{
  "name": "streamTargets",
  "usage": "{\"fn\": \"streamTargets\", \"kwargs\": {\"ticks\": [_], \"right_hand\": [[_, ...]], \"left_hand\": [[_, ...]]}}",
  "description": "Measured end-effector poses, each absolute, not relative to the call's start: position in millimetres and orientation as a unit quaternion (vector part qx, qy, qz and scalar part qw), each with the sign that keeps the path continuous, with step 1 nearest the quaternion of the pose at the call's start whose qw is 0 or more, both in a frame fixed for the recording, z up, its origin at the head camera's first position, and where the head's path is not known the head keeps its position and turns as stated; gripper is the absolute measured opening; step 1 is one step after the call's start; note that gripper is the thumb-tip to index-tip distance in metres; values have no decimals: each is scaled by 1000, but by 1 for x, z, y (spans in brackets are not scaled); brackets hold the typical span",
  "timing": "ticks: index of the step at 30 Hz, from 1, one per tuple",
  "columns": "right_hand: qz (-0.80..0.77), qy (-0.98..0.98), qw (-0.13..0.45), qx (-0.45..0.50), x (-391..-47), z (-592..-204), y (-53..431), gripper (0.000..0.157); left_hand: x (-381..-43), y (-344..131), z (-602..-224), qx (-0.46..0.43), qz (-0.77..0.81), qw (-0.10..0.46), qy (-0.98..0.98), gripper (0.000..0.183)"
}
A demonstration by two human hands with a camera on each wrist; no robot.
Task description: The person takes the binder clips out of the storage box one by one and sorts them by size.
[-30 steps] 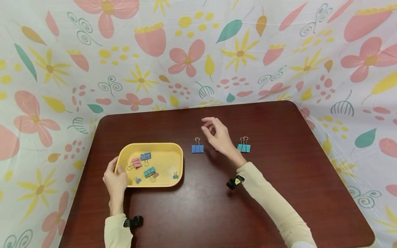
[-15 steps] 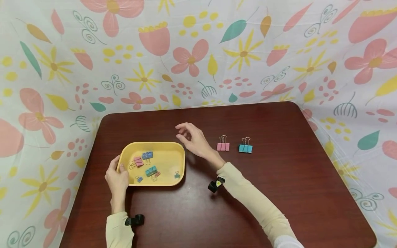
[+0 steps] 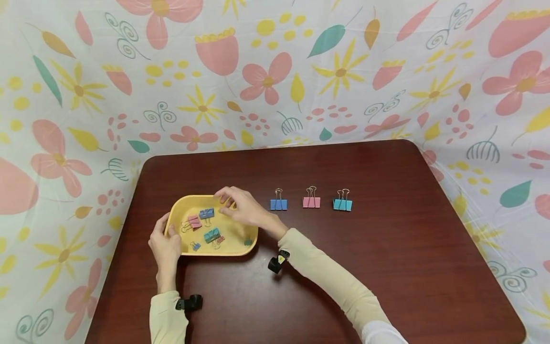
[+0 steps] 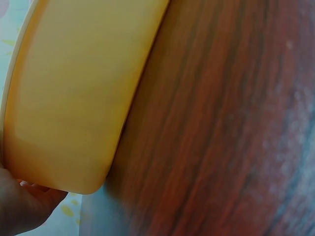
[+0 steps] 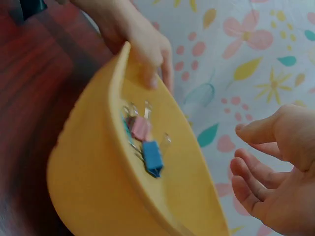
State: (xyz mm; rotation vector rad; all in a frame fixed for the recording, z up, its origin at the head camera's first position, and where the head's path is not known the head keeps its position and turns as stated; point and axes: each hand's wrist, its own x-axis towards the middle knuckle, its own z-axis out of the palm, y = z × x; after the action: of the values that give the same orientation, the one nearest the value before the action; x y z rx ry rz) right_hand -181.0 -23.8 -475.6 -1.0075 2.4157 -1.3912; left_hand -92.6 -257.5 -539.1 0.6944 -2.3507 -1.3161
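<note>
A yellow plastic tray (image 3: 215,253) sits at the left of the table. My left hand (image 3: 165,246) grips its left end, thumb over the rim and fingers outside. Inside lie binder clips: a blue one (image 3: 206,213), a pink one (image 3: 195,221), a teal one (image 3: 212,235) and several smaller ones, among them a green clip (image 3: 248,242) near the right corner. Over the tray's back right part hovers my right hand (image 3: 244,206), fingers loosely bent and holding nothing. In the right wrist view, the right hand (image 5: 275,196) is apart from the blue clip (image 5: 152,157).
Right of the tray, three large binder clips stand in a row with handles pointing away: blue (image 3: 278,205), pink (image 3: 311,202) and teal (image 3: 342,205). A flower-patterned cloth (image 3: 266,114) hangs behind and beside the brown table (image 3: 386,239).
My right hand has travelled left from beside the row of clips to over the tray, uncovering the pink clip and then the blue one. The left hand keeps its hold on the tray.
</note>
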Motion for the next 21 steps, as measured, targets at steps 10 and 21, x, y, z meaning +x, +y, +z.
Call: {"fn": "streamTargets", "kwargs": {"ticks": [10,21], "right_hand": [[-434,809,178,-354,-167,-492,-53,28],[-347,831,155,-406,-155,-512,-66,16]], "left_hand": [[-93,-258,-538,244,-457,181,-836,39],[-93,-258,-537,237,-453,183,-839,39]]}}
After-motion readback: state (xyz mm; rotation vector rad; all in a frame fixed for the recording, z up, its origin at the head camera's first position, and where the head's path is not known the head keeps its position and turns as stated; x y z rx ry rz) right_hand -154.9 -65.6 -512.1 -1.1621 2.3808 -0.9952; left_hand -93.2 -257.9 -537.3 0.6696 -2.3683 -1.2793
